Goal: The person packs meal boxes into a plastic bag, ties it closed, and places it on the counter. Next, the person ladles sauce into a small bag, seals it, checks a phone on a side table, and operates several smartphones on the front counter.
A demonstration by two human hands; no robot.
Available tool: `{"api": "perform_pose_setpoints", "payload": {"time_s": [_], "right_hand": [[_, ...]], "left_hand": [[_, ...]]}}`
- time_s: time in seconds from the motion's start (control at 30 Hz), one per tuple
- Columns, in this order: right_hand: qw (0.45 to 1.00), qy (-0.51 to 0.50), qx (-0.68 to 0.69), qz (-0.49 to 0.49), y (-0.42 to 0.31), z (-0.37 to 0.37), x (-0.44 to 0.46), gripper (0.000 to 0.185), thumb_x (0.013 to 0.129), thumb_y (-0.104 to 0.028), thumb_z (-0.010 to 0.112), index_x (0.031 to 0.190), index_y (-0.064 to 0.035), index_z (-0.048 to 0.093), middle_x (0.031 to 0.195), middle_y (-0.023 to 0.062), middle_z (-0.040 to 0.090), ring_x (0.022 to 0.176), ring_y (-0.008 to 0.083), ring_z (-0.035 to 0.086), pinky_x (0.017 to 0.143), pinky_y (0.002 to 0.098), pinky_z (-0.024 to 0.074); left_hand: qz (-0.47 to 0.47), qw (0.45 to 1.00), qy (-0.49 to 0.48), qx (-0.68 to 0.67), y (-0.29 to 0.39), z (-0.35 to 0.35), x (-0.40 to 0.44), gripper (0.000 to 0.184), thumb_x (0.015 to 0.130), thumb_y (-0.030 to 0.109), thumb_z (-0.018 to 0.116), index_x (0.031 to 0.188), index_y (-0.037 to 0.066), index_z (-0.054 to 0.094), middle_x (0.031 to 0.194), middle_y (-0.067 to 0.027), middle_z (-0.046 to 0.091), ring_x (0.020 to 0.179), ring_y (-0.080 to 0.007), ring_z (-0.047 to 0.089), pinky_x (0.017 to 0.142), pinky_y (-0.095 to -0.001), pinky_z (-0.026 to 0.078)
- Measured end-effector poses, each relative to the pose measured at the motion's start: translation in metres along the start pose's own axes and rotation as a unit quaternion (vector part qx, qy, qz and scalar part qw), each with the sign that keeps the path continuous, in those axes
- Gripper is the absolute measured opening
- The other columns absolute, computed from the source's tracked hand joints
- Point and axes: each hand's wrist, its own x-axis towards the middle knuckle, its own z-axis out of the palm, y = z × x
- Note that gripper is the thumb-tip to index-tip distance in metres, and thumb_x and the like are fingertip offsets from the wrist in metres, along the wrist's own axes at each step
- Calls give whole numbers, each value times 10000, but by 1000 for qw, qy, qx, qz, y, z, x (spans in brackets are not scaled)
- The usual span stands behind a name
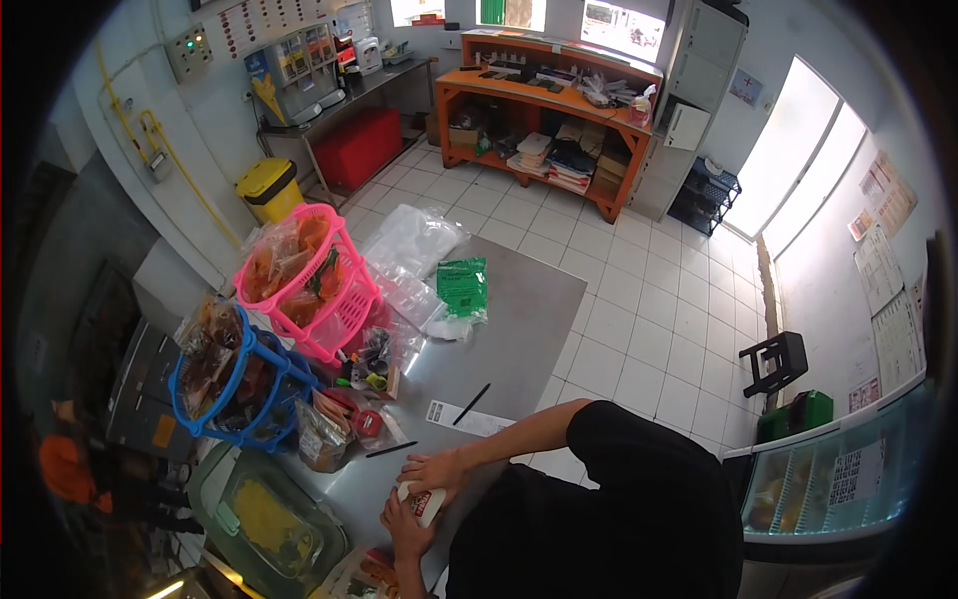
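Observation:
My right hand [439, 473] curls over the top end of a small white container with red printing [427, 502]. From below, my left hand [407, 529] grips the same container's near side. Both hands hold it just above the steel table [529, 299]. A black pen-like stick [391, 449] lies beyond my fingers. Close by is a printed paper slip [449, 416] with another dark stick [472, 403] across it. To the left stands a clear lidded tub [215, 489] with yellow contents, and a red round tape-like item [368, 423] sits nearby.
Pink [334, 309] and blue [185, 404] baskets of bagged food crowd the table's left side. Plastic bags [409, 240] and a green packet [462, 288] lie farther back. A person in an orange head covering [68, 469] is at far left. A glass-fronted cooler [838, 474] stands right.

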Motion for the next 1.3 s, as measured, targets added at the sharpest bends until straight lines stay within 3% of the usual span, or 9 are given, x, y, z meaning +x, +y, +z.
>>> {"api": "perform_pose_setpoints", "payload": {"time_s": [0.47,0.73,0.8,0.9,0.97,1.07,1.17,1.23,1.3], "right_hand": [[983,-93,-152,-43,8,1,-6,619,700,-406,810,1255,-195,638,1507,280,323,1397,466,314,1148,635,208],[997,37,-42,-57,-13,-10,-11,615,718,-576,793,1243,-280,674,1453,246,404,1350,466,370,1103,633,276],[999,-19,-29,-18,-31,-32,-9,620,724,-576,791,1284,-350,652,1449,223,420,1345,441,380,1097,616,283],[991,-86,-98,23,-17,-23,-2,685,668,-338,855,1317,-384,641,1457,175,436,1362,414,383,1115,557,295],[983,-120,-122,60,-22,-25,4,583,652,-327,860,1215,-284,714,1482,189,424,1363,414,389,1112,564,299],[936,-236,-232,120,-50,-42,30,576,728,-394,825,1217,-121,690,1471,195,440,1377,419,385,1137,557,291],[983,-110,-73,131,-73,-45,66,558,793,-386,784,1237,-89,622,1438,182,479,1368,388,422,1111,536,333],[995,14,0,96,-93,-23,109,528,849,-360,740,1263,-90,554,1368,184,530,1306,380,489,1064,496,409],[993,46,56,92,-105,9,155,517,888,-348,700,1300,-84,532,1351,207,534,1200,395,560,966,464,490]], "left_hand": [[43,991,-54,111,2,-4,-9,910,657,326,870,1425,97,441,1546,-266,249,1399,-453,281,1114,-618,220],[98,993,32,66,-3,1,-6,846,718,496,814,1397,105,496,1499,-277,347,1359,-475,339,1075,-643,278],[80,996,22,30,9,-10,0,748,728,509,797,1298,70,592,1463,-258,408,1345,-464,369,1070,-606,312],[98,992,77,10,8,-13,-2,603,759,369,795,1256,75,624,1434,-238,440,1338,-458,394,1116,-574,297],[120,986,111,25,5,-12,-33,449,831,267,746,1236,109,635,1331,-198,543,1315,-387,466,1107,-497,355],[-17,965,247,-86,19,-90,-90,296,834,140,694,1121,87,644,1129,-167,629,1124,-345,589,988,-442,448],[-177,843,490,-136,-24,-121,-164,239,798,1,613,1034,39,615,1061,-160,618,1003,-376,589,939,-469,429],[-247,840,482,40,-60,-151,-200,356,726,-61,550,1069,20,596,1108,-194,600,1090,-427,546,953,-491,441],[-261,854,429,133,-106,-148,-223,316,828,23,586,1140,6,633,1101,-214,631,1060,-417,597,926,-434,483]]}}
